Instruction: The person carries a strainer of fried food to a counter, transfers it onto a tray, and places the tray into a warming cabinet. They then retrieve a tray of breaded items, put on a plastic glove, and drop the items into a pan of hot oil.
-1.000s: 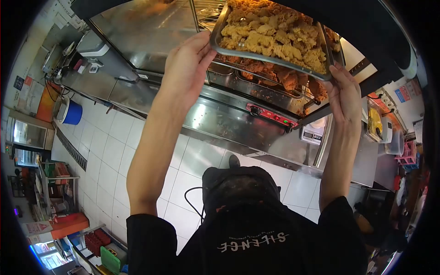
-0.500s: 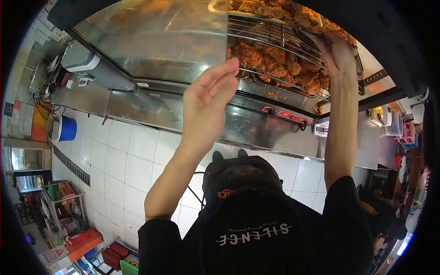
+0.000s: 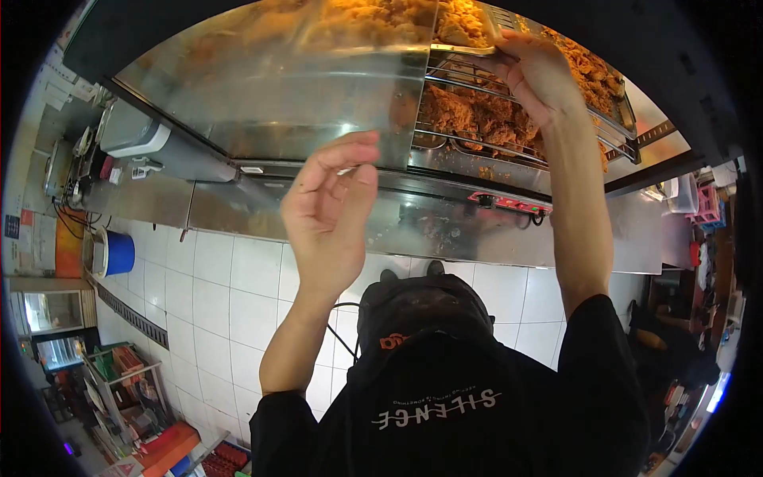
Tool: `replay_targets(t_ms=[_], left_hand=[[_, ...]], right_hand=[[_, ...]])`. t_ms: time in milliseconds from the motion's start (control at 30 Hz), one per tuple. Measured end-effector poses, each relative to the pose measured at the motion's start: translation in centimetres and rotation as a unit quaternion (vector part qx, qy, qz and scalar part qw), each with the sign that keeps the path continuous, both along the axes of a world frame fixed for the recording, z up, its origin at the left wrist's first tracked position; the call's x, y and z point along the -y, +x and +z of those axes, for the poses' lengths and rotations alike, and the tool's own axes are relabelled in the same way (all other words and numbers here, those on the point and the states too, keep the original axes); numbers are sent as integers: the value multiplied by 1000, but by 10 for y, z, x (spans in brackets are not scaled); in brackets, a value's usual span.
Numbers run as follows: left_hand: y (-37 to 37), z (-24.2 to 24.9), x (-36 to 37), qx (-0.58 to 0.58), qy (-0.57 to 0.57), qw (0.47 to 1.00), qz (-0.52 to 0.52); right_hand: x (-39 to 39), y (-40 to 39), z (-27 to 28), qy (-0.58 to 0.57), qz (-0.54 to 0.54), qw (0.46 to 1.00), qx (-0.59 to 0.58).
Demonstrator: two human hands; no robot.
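Note:
My right hand (image 3: 540, 75) reaches into a lit warming cabinet, its fingers closed on the near right corner of a metal tray (image 3: 463, 50). Fried chicken (image 3: 463, 22) lies in that tray, which sits on the upper wire rack (image 3: 608, 127); its left part shows behind the cabinet's glass panel (image 3: 262, 95). On the level below, more fried chicken (image 3: 477, 115) rests under the rack bars. My left hand (image 3: 330, 203) is raised in front of the glass, fingers loosely bent and apart from the thumb, holding nothing.
Below the cabinet opening is a red control panel (image 3: 509, 202) with a knob. A steel counter (image 3: 477, 237) runs along the front. More fried chicken (image 3: 592, 71) lies at the upper right. A blue bucket (image 3: 119, 252) stands on the tiled floor at left.
My right hand has moved left along the upper rack and now grips the tray corner. My left hand has drawn back from the glass edge, down and to the left.

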State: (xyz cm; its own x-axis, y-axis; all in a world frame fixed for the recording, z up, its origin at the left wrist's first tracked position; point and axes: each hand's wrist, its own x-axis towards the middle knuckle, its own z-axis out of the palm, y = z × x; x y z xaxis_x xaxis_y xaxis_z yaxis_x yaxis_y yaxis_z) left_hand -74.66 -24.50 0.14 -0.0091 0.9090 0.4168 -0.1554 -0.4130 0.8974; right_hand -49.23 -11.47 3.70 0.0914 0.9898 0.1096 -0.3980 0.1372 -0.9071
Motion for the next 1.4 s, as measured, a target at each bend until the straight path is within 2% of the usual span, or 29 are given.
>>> replay_targets(t_ms=[100, 133, 233, 300, 367, 400, 433, 467, 500, 533, 567, 600, 633, 667, 700, 733, 767, 800, 867, 900, 933, 967, 1000, 1033, 1067, 1200, 1267, 1333, 1400], left_hand=[[-6, 3, -19, -34, 105, 992, 69], [-8, 5, -32, -42, 146, 984, 94], [-22, 10, -83, -162, 305, 896, 278], [-26, 20, -116, -240, 381, 786, 423], [-31, 19, -149, -297, 391, 754, 436], [-28, 17, -162, -325, 397, 735, 443], [-26, 15, -166, -368, 385, 710, 460], [-19, 15, -167, -359, 390, 710, 463], [-11, 15, -167, -351, 396, 711, 463], [-2, 15, -168, -342, 402, 714, 459], [8, 15, -170, -338, 422, 705, 459], [17, 13, -168, -336, 435, 697, 461], [24, 9, -166, -334, 444, 689, 465], [35, 4, -161, -329, 442, 703, 450], [48, 0, -156, -320, 441, 713, 441], [62, 0, -153, -308, 445, 720, 434], [77, 1, -152, -293, 462, 724, 420], [92, -1, -149, -281, 479, 729, 401], [125, -4, -139, -258, 500, 741, 367], [145, -6, -134, -244, 505, 749, 353], [164, -9, -127, -229, 508, 759, 336], [182, -13, -120, -225, 509, 764, 327], [201, -15, -114, -219, 511, 768, 319], [220, -17, -109, -212, 514, 770, 312], [237, -19, -102, -217, 511, 771, 312], [295, -23, -83, -219, 510, 769, 316], [318, -26, -78, -216, 502, 772, 326], [339, -29, -72, -206, 506, 768, 334], [355, -30, -69, -200, 524, 752, 345]], right_hand=[[-5, 28, 6, 114, -64, 986, 103], [5, 36, 13, 120, -63, 986, 97], [62, 41, 22, 137, -55, 988, 52], [116, 33, -7, 61, -116, 975, 182], [170, 35, -54, -30, -38, 989, 138], [193, 44, -102, -39, -15, 988, 150], [217, 44, -150, -113, -52, 989, 78], [247, 43, -196, -226, -121, 964, 70], [291, 50, -268, -313, -194, 925, 96], [353, 60, -364, -401, -237, 853, 236], [417, 60, -426, -515, -234, 745, 353], [505, 52, -507, -540, -279, 703, 369], [590, 39, -576, -710, -244, 597, 282], [649, 32, -591, -798, -191, 519, 240], [697, 30, -583, -823, -63, 492, 279], [730, 27, -568, -761, 111, 505, 392], [744, 23, -567, -717, 164, 520, 434], [742, 20, -571, -715, 131, 546, 416], [702, 18, -629, -765, -188, 566, 242], [687, 24, -646, -754, -343, 542, 142], [607, 49, -539, -758, -283, 567, 158], [564, 70, -507, -715, -251, 616, 215], [534, 97, -505, -710, -233, 632, 208], [508, 115, -502, -670, -283, 671, 145], [477, 131, -472, -604, -325, 717, 127], [404, 203, -406, -423, -455, 663, 417], [366, 247, -387, -320, -520, 662, 434], [325, 280, -336, -288, -511, 647, 487], [291, 310, -331, -277, -475, 632, 546]])
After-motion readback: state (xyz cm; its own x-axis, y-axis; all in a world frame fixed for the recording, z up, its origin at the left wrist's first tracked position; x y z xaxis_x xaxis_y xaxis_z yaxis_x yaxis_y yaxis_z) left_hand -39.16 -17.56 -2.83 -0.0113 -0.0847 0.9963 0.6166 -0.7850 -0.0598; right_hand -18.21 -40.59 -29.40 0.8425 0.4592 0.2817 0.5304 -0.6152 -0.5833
